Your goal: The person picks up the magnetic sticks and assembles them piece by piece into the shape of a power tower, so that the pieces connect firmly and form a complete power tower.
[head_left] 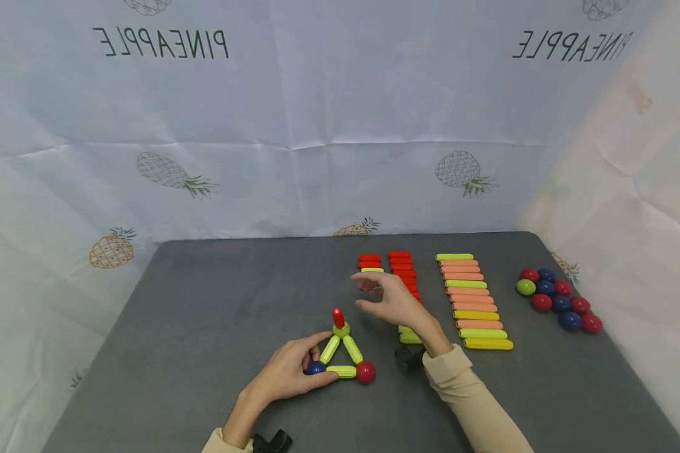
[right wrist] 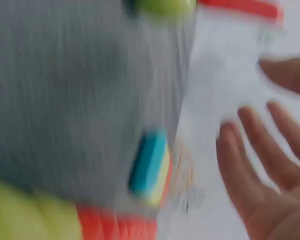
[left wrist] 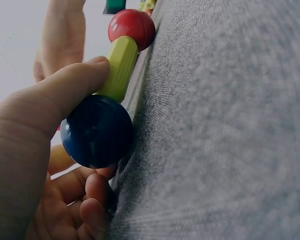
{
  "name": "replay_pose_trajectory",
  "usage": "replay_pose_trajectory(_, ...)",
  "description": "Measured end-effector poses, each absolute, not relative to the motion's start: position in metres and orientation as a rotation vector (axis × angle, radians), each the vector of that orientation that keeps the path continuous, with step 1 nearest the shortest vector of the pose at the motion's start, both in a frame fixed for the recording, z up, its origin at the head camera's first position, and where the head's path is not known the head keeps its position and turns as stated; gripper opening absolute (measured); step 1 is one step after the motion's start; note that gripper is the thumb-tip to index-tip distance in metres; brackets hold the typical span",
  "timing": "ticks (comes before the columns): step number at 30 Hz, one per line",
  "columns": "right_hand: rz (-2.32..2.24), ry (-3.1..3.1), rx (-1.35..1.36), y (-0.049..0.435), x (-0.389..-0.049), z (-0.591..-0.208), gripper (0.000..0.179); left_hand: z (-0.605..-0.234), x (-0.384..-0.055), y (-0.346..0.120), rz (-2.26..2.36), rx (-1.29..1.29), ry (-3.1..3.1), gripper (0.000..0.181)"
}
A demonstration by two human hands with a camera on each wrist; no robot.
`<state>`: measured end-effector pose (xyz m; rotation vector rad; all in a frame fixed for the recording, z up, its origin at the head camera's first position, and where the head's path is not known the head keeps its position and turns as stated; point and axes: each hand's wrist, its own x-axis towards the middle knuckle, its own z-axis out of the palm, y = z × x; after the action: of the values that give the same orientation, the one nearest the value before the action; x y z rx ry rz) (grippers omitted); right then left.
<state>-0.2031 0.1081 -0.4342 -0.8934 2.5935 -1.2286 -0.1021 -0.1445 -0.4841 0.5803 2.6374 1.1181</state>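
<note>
A flat triangle of yellow-green sticks [head_left: 341, 372] lies on the table, with a blue ball [left wrist: 97, 131], a red ball [head_left: 365, 372] and a green ball [head_left: 341, 329] at its corners. On the green ball a red stick [head_left: 338, 317] stands upright. My left hand [head_left: 283, 371] holds the triangle around its blue corner; the thumb presses the near stick and the other fingers reach along the left side. My right hand [head_left: 395, 303] hovers with spread fingers and holds nothing, between the triangle and the red sticks [head_left: 401, 262]; the right wrist view is blurred.
Right of my right hand lies a column of orange, yellow and green sticks [head_left: 468, 290]. Farther right sit several loose red, blue and green balls [head_left: 561, 304] near the edge of the grey table [head_left: 232, 289]. A white pineapple-print cloth [head_left: 294, 113] hangs behind.
</note>
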Motion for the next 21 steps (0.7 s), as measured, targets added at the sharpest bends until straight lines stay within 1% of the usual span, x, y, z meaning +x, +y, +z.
replay_pose_trajectory(4, -1.017, 2.809, -0.817, 0.116, -0.223, -0.433, 0.038, -0.485, -0.102, -0.144, 1.112, 0.569, 2.644, 0.07)
replay_pose_trajectory(9, -0.837, 2.782, -0.774, 0.114, -0.234, -0.44, 0.031, -0.484, -0.104, -0.144, 1.11, 0.567, 2.638, 0.07)
replay_pose_trajectory(12, -0.823, 2.764, -0.75, 0.108, -0.233, -0.442, 0.029, -0.482, -0.104, -0.145, 1.108, 0.56, 2.641, 0.074)
replay_pose_trajectory(17, -0.753, 2.806, -0.715, 0.103, -0.225, -0.44, 0.025, -0.48, -0.104, -0.145, 1.137, 0.618, 2.649, 0.081)
replay_pose_trajectory(21, -0.698, 2.84, -0.688, 0.101, -0.219, -0.443, 0.019, -0.478, -0.105, -0.144, 1.132, 0.638, 2.648, 0.08)
